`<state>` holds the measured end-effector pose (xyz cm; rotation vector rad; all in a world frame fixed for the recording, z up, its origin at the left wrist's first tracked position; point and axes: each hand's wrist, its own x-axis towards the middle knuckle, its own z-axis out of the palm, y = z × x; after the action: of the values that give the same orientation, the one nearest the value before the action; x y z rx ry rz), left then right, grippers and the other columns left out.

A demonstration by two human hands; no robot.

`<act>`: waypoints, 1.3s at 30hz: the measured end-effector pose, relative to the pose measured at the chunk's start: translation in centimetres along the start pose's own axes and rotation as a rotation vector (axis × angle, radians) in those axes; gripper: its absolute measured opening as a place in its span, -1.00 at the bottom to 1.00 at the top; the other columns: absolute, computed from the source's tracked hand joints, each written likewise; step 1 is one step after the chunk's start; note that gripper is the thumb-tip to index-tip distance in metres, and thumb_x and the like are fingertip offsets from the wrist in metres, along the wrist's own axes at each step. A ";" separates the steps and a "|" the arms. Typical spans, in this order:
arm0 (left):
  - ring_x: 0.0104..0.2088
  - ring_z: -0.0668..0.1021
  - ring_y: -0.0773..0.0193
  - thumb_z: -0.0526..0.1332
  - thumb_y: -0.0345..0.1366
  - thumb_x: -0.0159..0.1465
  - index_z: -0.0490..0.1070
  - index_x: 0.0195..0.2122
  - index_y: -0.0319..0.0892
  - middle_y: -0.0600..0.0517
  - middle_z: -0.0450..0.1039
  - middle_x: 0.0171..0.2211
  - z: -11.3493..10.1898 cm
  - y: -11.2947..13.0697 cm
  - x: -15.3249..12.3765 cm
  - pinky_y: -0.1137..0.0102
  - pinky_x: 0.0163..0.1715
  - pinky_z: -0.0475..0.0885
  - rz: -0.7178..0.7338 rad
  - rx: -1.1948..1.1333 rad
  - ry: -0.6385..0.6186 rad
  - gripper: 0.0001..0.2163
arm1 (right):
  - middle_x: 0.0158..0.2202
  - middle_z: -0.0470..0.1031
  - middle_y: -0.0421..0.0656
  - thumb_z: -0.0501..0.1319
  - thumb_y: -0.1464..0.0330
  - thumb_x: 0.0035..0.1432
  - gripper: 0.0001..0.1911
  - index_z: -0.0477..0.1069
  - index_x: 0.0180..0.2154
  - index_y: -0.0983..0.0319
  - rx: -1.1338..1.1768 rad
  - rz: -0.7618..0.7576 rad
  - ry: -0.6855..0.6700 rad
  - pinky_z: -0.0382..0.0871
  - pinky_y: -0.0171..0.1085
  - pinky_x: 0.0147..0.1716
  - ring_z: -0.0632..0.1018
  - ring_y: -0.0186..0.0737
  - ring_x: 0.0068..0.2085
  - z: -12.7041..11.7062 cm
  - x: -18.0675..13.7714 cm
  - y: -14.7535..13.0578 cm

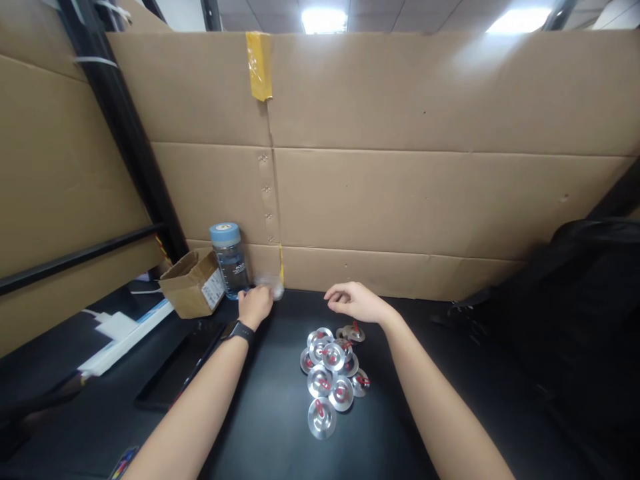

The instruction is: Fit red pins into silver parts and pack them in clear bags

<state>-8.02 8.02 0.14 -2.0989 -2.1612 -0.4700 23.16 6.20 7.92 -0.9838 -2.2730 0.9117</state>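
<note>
My left hand [255,305] reaches to the back of the black table [270,427] with its fingers closed round a small clear blurred thing [270,285], beside a water bottle [230,260] with a pale blue cap. My right hand [353,301] hovers just behind a pile of several silver metal discs with red marks [331,373]. Its fingers are curled loosely and I cannot see anything in them.
A small open cardboard box [193,283] stands left of the bottle. Cardboard walls [400,167] close off the back and left. A white power strip [125,337] lies at the left. A dark bag or cloth [575,300] fills the right side.
</note>
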 end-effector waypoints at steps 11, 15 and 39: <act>0.04 0.51 0.10 0.09 -0.46 0.34 0.48 -0.01 -0.21 -0.15 0.49 0.01 3.8 -0.3 2.2 0.30 0.11 0.37 0.141 -0.071 0.075 -0.74 | -0.22 0.66 -0.09 0.32 0.30 0.18 -0.74 0.56 -0.09 0.23 0.065 0.000 -0.049 0.52 -0.28 -0.25 0.66 -0.20 -0.28 -0.1 0.1 0.6; 0.05 0.49 0.05 0.09 -0.43 0.35 0.44 0.02 -0.13 -0.13 0.44 0.03 4.2 -0.5 2.2 0.23 0.05 0.41 0.115 -0.075 0.087 -0.74 | -0.18 0.66 -0.08 0.32 0.30 0.18 -0.73 0.57 -0.07 0.22 0.039 0.022 -0.075 0.53 -0.25 -0.19 0.66 -0.18 -0.24 0.1 0.1 0.2; 0.15 0.41 -0.02 0.10 -0.41 0.30 0.36 0.18 -0.08 -0.16 0.36 0.20 3.1 0.4 1.4 0.11 0.05 0.26 0.053 -0.062 0.141 -0.59 | -0.14 0.66 -0.09 0.31 0.28 0.21 -0.70 0.55 -0.02 0.20 -0.003 0.064 -0.138 0.52 -0.26 -0.18 0.66 -0.18 -0.19 0.1 0.2 0.1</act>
<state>-7.29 10.22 -2.36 -2.0793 -2.0336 -0.6672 23.06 6.36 7.82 -1.0298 -2.3685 1.0324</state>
